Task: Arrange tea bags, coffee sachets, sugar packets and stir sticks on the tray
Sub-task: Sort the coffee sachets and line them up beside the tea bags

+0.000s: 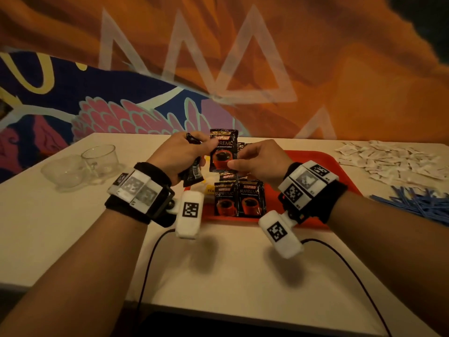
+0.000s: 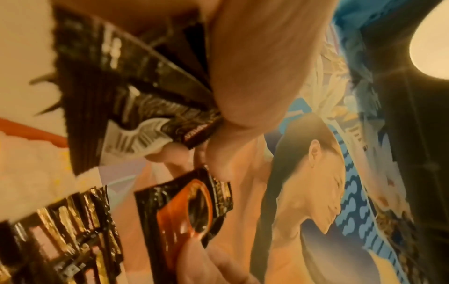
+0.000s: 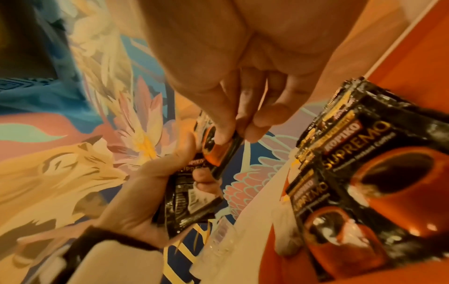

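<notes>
One black coffee sachet (image 1: pixel 223 152) with a red cup printed on it is held upright above the red plastic tray (image 1: pixel 313 161), pinched at its lower edge by the right hand (image 1: pixel 257 161). The left hand (image 1: pixel 179 154) grips several more black sachets (image 1: pixel 194 171). Two like sachets (image 1: pixel 239 200) lie side by side on the tray's near part.

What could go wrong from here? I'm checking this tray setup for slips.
The right hand only pinches the raised coffee sachet by a lower corner, so it could slip onto the sachets on the tray and knock them askew. The left hand grips a bunch of sachets loosely fanned; one might slide out.
</notes>
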{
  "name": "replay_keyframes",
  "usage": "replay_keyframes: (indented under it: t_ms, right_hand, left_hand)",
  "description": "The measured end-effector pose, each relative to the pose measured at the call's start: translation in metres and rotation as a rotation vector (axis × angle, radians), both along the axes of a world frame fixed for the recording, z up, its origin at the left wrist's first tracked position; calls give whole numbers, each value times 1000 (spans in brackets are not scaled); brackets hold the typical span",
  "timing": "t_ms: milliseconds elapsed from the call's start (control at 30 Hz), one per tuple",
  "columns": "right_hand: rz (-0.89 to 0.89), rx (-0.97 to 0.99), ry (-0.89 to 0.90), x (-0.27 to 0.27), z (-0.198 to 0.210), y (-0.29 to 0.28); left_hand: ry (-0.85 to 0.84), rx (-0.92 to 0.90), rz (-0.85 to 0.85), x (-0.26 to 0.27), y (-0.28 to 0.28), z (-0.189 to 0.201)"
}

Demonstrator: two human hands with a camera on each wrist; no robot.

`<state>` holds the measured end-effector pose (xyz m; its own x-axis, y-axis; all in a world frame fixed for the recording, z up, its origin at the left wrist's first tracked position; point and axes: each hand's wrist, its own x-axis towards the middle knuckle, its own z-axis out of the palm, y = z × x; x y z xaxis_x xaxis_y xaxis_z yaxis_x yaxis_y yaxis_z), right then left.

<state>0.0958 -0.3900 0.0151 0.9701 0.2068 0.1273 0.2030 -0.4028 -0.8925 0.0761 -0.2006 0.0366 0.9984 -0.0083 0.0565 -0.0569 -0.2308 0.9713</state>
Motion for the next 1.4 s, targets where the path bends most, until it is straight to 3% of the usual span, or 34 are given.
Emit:
replay_keyframes:
  t_ms: [100,267,367,567,667,867,1000,1400]
  right_hand:
    - [59,-70,8,-1,-6,-1]
    - [72,-520,-48,-4,-8,-20]
    - [32,-679,-54,-4,-13,-31]
    - [67,-922,41,-7,-19,-38]
    - [35,-934,84,-5,-20,-40]
    - [73,-853,232,1,-30,-36]
    - [76,-918,188,7,-35,-27]
    - [18,-751,336,15,-26,-26]
  left_hand:
    - [42,149,53,4,5,-3]
    - [230,423,-23,15,6,-15]
    - [315,515,-65,17,-1,-21]
    - [349,815,-90,21,-13,-23]
    - [330,972,-62,19,-18,-19]
    - [401,1056,-146,22,-29,-30]
    - [375,1054,-150,27,-36,-34]
    - [332,1086,-152,30,-43,-36]
